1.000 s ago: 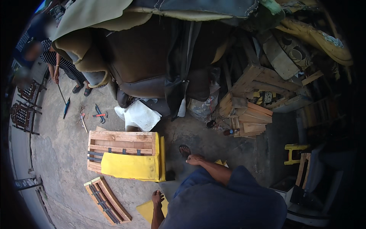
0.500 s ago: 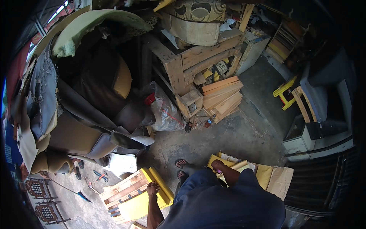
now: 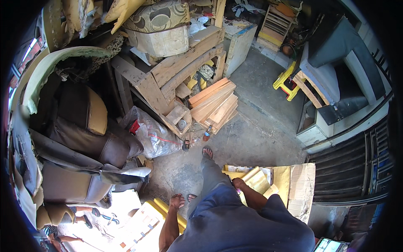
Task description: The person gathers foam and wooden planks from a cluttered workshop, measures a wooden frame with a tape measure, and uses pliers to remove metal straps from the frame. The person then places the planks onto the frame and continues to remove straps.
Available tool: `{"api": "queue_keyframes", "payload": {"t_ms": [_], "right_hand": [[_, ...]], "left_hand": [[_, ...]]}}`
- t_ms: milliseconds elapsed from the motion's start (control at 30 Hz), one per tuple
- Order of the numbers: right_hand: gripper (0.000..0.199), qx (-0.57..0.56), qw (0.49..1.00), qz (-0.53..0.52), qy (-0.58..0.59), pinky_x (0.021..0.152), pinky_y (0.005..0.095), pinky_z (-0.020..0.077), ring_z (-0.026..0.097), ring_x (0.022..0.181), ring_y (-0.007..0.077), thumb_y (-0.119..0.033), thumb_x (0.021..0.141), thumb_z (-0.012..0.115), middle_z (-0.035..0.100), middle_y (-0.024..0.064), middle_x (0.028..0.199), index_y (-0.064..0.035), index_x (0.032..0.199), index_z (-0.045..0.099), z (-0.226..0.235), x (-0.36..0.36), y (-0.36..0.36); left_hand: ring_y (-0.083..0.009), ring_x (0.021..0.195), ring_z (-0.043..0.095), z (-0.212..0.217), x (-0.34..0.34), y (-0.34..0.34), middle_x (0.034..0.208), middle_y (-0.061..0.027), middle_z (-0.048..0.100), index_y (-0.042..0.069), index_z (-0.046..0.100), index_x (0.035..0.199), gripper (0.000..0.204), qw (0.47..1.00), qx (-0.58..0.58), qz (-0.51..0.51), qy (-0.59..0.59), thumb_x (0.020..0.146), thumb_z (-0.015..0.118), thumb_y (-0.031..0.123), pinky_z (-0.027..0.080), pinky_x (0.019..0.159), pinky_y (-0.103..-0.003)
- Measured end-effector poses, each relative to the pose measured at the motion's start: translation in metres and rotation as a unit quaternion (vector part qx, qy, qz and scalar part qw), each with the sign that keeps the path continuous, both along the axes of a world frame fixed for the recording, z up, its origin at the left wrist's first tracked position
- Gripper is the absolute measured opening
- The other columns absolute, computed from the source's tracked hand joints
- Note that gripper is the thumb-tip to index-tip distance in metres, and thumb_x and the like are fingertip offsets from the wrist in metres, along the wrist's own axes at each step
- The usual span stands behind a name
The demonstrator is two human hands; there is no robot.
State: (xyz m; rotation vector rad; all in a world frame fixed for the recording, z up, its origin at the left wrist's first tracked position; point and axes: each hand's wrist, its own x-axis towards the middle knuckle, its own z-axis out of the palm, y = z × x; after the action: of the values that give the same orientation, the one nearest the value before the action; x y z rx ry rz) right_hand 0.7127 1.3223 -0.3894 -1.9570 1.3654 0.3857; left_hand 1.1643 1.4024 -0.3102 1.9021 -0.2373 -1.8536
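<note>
My left hand [image 3: 177, 200] hangs low at my left side, its fingers loosely apart with nothing visible in them. Close to it stands a wooden frame [image 3: 140, 222] with yellow padding [image 3: 161, 208] along its edge. At my right hip my right hand [image 3: 239, 183] is closed. A small purplish spot shows by its fingers, but I cannot make out what it is. Just beyond that hand lie pieces of yellow foam [image 3: 257, 179], beside a flattened brown cardboard sheet [image 3: 301, 182].
Ahead lies a stack of wooden boards [image 3: 216, 105] by a large wooden frame [image 3: 168, 80]. A clear plastic bag [image 3: 153, 134] and a small bottle [image 3: 207, 135] stand nearby. Brown upholstery [image 3: 75, 155] fills the left. A yellow stool [image 3: 286, 82] is at right. Another person's arm [image 3: 69, 238] shows lower left.
I have stepped forward, one foot now well ahead, and the view has turned to the right. The left hand has moved away from the padded frame's edge. My right hand stays near my hip.
</note>
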Motion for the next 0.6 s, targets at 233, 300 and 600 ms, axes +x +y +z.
{"api": "queue_keyframes", "payload": {"t_ms": [233,300,600], "right_hand": [[0.029,0.043,0.991,-0.108,0.063,0.087,0.0502,0.0570,0.072,0.103,0.0405,-0.026,0.084,0.060,0.074,0.0227,0.106,-0.0069,0.098,0.077,-0.031,-0.043,-0.085],[0.032,0.049,0.922,-0.372,0.093,0.095,0.0511,0.0563,0.070,0.110,0.0438,-0.029,0.092,0.057,0.073,0.0235,0.115,-0.0112,0.112,0.075,-0.020,-0.043,-0.123],[0.024,0.149,0.766,-0.517,-0.350,0.065,0.0356,0.0584,0.072,0.073,0.0201,-0.027,0.101,0.061,0.074,0.0086,0.088,-0.0097,0.113,0.072,0.054,-0.059,-0.327]], "left_hand": [[-0.0219,0.092,0.068,-0.002,-0.070,-0.116,0.108,-0.0078,0.068,0.011,0.061,0.126,0.033,0.998,-0.016,-0.048,-0.035,0.105,0.054,0.036,0.055,0.080,-0.040],[-0.0233,0.094,0.068,-0.007,-0.093,-0.169,0.111,-0.0092,0.068,0.010,0.060,0.128,0.036,0.996,-0.028,-0.071,-0.035,0.105,0.054,0.037,0.055,0.080,-0.040],[-0.0262,0.103,0.067,-0.109,-0.205,-0.425,0.124,-0.0130,0.063,0.008,0.051,0.140,0.055,0.999,-0.008,-0.008,-0.045,0.102,0.064,0.046,0.058,0.078,-0.043]]}}
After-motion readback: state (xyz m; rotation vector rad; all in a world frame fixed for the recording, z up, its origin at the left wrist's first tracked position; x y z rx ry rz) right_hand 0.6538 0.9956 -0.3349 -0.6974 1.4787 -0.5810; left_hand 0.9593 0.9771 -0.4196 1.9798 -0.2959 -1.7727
